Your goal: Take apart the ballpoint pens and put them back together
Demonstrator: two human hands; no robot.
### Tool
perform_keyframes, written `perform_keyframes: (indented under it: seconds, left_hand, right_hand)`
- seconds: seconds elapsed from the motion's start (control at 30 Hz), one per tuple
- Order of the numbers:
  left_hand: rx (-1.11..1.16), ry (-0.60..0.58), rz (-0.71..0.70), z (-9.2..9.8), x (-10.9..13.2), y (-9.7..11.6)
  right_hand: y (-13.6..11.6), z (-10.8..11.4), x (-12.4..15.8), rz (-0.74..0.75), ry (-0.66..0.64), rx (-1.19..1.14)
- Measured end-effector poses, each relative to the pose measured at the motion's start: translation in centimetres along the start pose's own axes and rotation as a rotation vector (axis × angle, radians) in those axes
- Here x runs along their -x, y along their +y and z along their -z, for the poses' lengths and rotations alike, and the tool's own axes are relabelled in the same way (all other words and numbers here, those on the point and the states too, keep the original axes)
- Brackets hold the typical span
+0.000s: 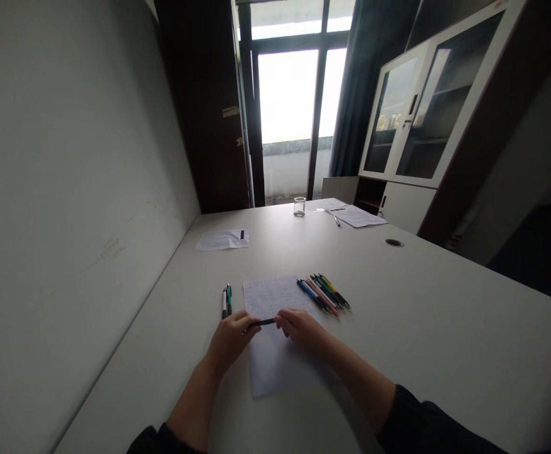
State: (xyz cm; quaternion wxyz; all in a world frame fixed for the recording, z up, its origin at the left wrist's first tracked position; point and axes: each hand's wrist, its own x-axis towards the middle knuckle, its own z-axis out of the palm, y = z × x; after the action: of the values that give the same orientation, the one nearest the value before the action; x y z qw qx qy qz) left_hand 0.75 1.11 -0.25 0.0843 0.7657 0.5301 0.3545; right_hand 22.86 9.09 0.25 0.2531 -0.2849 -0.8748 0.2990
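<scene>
Both my hands hold one dark pen [265,323] level above a sheet of paper [275,340] on the white table [422,315]. My left hand [232,337] pinches the pen's left end. My right hand [301,329] grips its right end. Just right of the paper lies a row of several coloured pens [323,292]. Two more pens [227,301] lie side by side left of the paper, close to my left hand.
A folded paper with a small dark item [223,239] lies farther back on the left. A glass jar [299,206] and papers with a pen [353,216] sit at the far end. A cable hole [393,242] is at right. A wall runs along the table's left edge.
</scene>
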Motion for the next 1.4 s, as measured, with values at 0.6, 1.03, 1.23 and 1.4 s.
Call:
perform_keyframes:
  seconds: [0.6,1.03,1.23,1.4]
  left_hand:
    - [-0.079,0.002,0.004,0.1,-0.1,1.4]
    - [-0.142,-0.019,-0.001,-0.2,-0.2,1.2]
    - [-0.158,-0.032,-0.013,0.0,-0.1,1.2]
    - [-0.103,-0.060,0.008,0.2,-0.1,1.2]
  right_hand:
    - [-0.2,-0.3,-0.1,0.071,0.017,0.114]
    - [-0.4,-0.4,0.0,0.104,0.064,0.228]
    - [-0.8,-0.1,0.1,0.133,0.074,0.288]
    - [-1.2,0.0,0.2,0.155,0.072,0.327]
